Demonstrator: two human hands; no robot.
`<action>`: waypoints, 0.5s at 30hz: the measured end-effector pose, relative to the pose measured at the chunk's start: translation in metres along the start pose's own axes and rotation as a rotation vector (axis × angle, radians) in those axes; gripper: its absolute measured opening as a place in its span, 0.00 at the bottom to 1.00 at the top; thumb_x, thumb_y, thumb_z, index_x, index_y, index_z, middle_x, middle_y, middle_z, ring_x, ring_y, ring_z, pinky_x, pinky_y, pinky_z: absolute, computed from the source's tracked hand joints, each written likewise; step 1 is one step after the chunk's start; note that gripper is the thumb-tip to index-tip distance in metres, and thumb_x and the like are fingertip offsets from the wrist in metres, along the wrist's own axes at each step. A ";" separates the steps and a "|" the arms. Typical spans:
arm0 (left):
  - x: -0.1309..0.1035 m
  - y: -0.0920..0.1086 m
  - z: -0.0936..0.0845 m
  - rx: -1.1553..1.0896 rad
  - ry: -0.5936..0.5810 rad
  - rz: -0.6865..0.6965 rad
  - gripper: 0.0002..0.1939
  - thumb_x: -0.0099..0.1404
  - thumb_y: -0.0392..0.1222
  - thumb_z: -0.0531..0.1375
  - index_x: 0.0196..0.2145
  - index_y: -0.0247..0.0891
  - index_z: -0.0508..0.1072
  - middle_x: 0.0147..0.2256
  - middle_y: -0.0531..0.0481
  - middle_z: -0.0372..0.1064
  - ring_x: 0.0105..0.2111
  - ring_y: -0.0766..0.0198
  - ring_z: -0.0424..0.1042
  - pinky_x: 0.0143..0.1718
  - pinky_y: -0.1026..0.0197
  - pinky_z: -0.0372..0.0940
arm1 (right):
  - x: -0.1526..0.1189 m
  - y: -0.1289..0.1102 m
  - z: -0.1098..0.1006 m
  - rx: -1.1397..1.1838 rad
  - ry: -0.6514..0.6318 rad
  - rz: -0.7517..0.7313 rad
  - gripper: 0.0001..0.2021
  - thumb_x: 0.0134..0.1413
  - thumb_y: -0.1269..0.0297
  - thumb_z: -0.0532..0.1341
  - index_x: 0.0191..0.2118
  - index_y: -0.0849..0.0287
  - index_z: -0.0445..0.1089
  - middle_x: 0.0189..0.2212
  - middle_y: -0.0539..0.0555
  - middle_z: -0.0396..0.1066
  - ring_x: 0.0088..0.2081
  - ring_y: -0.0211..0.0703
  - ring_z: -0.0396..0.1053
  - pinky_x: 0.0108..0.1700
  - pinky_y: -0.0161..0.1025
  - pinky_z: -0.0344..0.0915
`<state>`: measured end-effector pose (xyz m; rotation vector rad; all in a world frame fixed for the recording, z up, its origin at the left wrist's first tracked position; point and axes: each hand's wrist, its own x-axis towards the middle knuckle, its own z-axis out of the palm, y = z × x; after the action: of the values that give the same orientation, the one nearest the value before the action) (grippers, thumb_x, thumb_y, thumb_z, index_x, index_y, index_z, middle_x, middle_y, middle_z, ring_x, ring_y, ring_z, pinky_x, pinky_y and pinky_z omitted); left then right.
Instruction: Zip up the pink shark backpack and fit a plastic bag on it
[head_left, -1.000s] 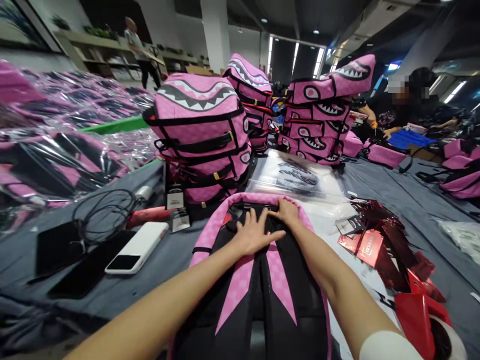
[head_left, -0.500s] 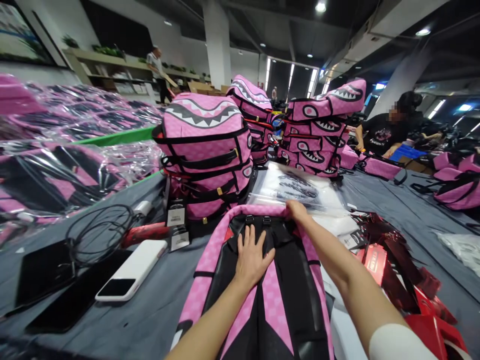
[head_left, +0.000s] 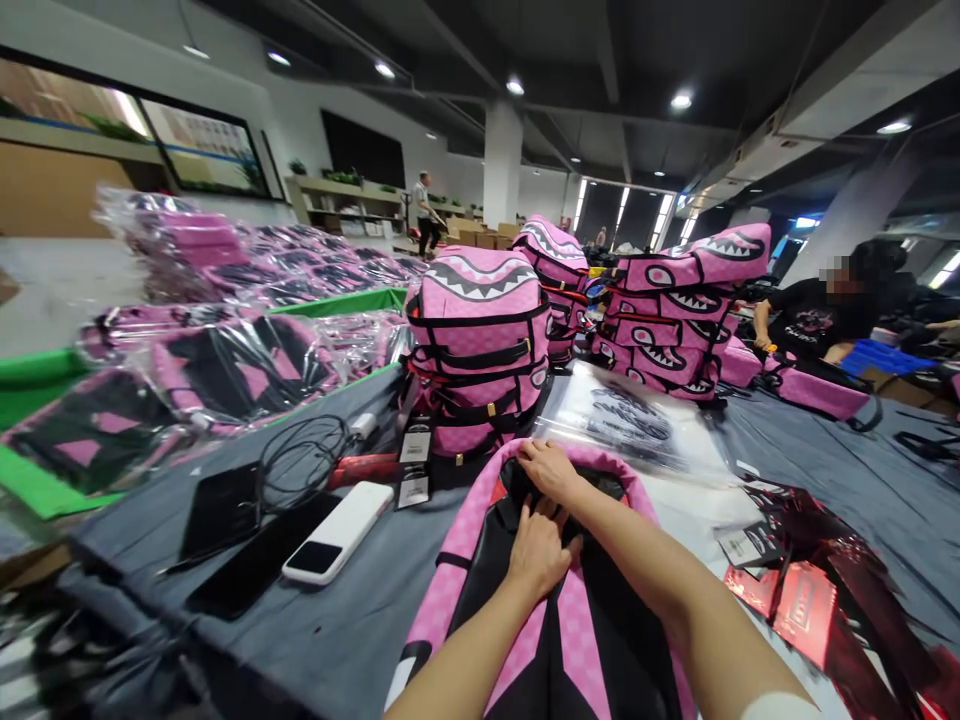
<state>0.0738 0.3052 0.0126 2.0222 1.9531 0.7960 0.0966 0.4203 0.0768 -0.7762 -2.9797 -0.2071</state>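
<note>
On the grey table [head_left: 360, 620], a white phone [head_left: 337, 533] lies left of a pink and black backpack [head_left: 465, 540] lying flat before the person. Left hand [head_left: 538, 552] rests on its black back panel, fingers curled, whether pinching anything I cannot tell. Right hand [head_left: 550, 468] lies bent over the top edge, its grasp hidden. Red foil packets [head_left: 806, 610] lie further right.

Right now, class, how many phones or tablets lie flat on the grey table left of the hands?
3: a white phone nearest the pink-and-black backpack, a black slab beside it, and a black tablet under the coiled cable. Others may be hidden.
</note>
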 end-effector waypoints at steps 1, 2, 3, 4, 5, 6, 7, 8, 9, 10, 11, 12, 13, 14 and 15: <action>0.000 0.000 0.000 -0.009 0.003 0.002 0.26 0.69 0.51 0.56 0.62 0.42 0.70 0.63 0.43 0.67 0.67 0.50 0.60 0.72 0.37 0.44 | -0.001 -0.002 0.004 -0.007 0.006 0.042 0.12 0.69 0.72 0.55 0.50 0.59 0.75 0.51 0.61 0.73 0.52 0.50 0.69 0.53 0.45 0.65; 0.000 0.000 0.000 -0.019 0.006 0.005 0.26 0.70 0.51 0.55 0.62 0.43 0.69 0.63 0.43 0.67 0.67 0.50 0.60 0.72 0.37 0.44 | -0.003 -0.003 0.008 -0.014 0.013 0.093 0.13 0.68 0.73 0.54 0.50 0.61 0.75 0.49 0.63 0.73 0.50 0.51 0.69 0.52 0.46 0.65; 0.000 0.000 0.001 -0.028 0.010 0.008 0.27 0.70 0.52 0.55 0.63 0.44 0.68 0.64 0.44 0.66 0.67 0.50 0.59 0.72 0.37 0.45 | -0.005 -0.003 0.012 -0.019 0.022 0.148 0.14 0.68 0.74 0.54 0.51 0.62 0.74 0.48 0.64 0.73 0.49 0.53 0.70 0.50 0.46 0.66; 0.000 -0.001 0.001 -0.036 0.016 0.010 0.28 0.70 0.52 0.55 0.65 0.44 0.67 0.65 0.44 0.65 0.67 0.49 0.59 0.72 0.37 0.45 | -0.008 -0.004 0.015 -0.022 0.032 0.202 0.15 0.67 0.74 0.53 0.53 0.62 0.73 0.47 0.64 0.73 0.48 0.53 0.70 0.49 0.47 0.66; 0.000 -0.002 0.002 -0.044 0.023 0.012 0.29 0.70 0.52 0.55 0.66 0.45 0.65 0.66 0.44 0.64 0.68 0.48 0.58 0.72 0.36 0.45 | -0.010 -0.005 0.018 -0.021 0.040 0.248 0.16 0.66 0.74 0.54 0.54 0.61 0.72 0.47 0.64 0.72 0.48 0.54 0.70 0.48 0.47 0.67; 0.001 -0.003 0.003 -0.052 0.030 0.015 0.30 0.69 0.51 0.56 0.67 0.45 0.63 0.66 0.44 0.63 0.68 0.46 0.58 0.72 0.36 0.45 | -0.012 -0.007 0.020 -0.018 0.047 0.286 0.16 0.65 0.72 0.55 0.54 0.61 0.72 0.47 0.64 0.72 0.48 0.54 0.70 0.48 0.47 0.67; 0.001 -0.004 0.005 -0.060 0.036 0.018 0.32 0.68 0.51 0.57 0.68 0.45 0.62 0.66 0.44 0.62 0.68 0.46 0.58 0.72 0.35 0.45 | -0.011 -0.009 0.022 -0.013 0.051 0.314 0.15 0.65 0.70 0.56 0.54 0.62 0.72 0.47 0.64 0.71 0.48 0.55 0.70 0.49 0.47 0.67; 0.001 -0.005 0.006 -0.069 0.040 0.021 0.33 0.67 0.50 0.58 0.68 0.45 0.62 0.66 0.44 0.63 0.67 0.45 0.59 0.72 0.35 0.45 | -0.010 -0.012 0.023 -0.010 0.052 0.332 0.14 0.64 0.69 0.57 0.53 0.62 0.72 0.48 0.65 0.71 0.49 0.55 0.69 0.50 0.47 0.67; 0.001 -0.005 0.007 -0.077 0.042 0.025 0.33 0.66 0.48 0.59 0.68 0.45 0.62 0.66 0.43 0.63 0.67 0.44 0.60 0.72 0.35 0.44 | -0.007 -0.016 0.025 -0.007 0.048 0.342 0.14 0.63 0.67 0.58 0.51 0.62 0.72 0.48 0.65 0.71 0.50 0.56 0.69 0.51 0.47 0.66; 0.001 -0.006 0.008 -0.084 0.043 0.031 0.33 0.66 0.46 0.59 0.68 0.45 0.62 0.65 0.43 0.65 0.66 0.44 0.61 0.72 0.35 0.44 | -0.005 -0.019 0.026 -0.006 0.040 0.346 0.13 0.63 0.67 0.59 0.50 0.62 0.73 0.48 0.65 0.71 0.51 0.56 0.69 0.53 0.48 0.66; 0.001 -0.006 0.008 -0.092 0.042 0.037 0.33 0.65 0.44 0.59 0.67 0.44 0.63 0.64 0.43 0.66 0.66 0.44 0.62 0.72 0.35 0.43 | -0.002 -0.021 0.026 -0.006 0.031 0.347 0.12 0.62 0.67 0.59 0.50 0.62 0.73 0.48 0.66 0.72 0.51 0.56 0.69 0.53 0.48 0.66; 0.001 -0.006 0.009 -0.099 0.043 0.044 0.33 0.65 0.42 0.58 0.67 0.45 0.64 0.64 0.43 0.67 0.65 0.45 0.63 0.72 0.36 0.43 | 0.001 -0.023 0.026 -0.008 0.022 0.346 0.13 0.63 0.67 0.59 0.50 0.62 0.73 0.48 0.65 0.72 0.51 0.56 0.69 0.54 0.48 0.65; 0.001 -0.006 0.009 -0.105 0.044 0.050 0.32 0.64 0.41 0.58 0.66 0.45 0.65 0.63 0.44 0.67 0.65 0.45 0.63 0.72 0.36 0.43 | 0.004 -0.024 0.026 -0.010 0.012 0.345 0.13 0.63 0.67 0.58 0.50 0.62 0.73 0.48 0.65 0.72 0.51 0.56 0.70 0.53 0.48 0.66; 0.001 -0.006 0.008 -0.112 0.048 0.054 0.32 0.64 0.40 0.58 0.66 0.45 0.65 0.63 0.44 0.67 0.65 0.46 0.62 0.72 0.37 0.43 | 0.006 -0.023 0.025 -0.013 0.002 0.346 0.13 0.63 0.67 0.58 0.51 0.61 0.73 0.48 0.65 0.73 0.51 0.56 0.70 0.53 0.49 0.66; 0.000 -0.006 0.007 -0.117 0.053 0.055 0.32 0.63 0.40 0.59 0.65 0.44 0.66 0.63 0.43 0.67 0.66 0.46 0.62 0.72 0.37 0.43 | 0.008 -0.022 0.024 -0.017 -0.006 0.347 0.14 0.64 0.66 0.58 0.52 0.60 0.73 0.48 0.65 0.73 0.50 0.56 0.71 0.52 0.49 0.66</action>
<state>0.0725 0.3075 0.0035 2.0130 1.8389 0.9621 0.0786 0.4081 0.0508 -1.2762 -2.7885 -0.2117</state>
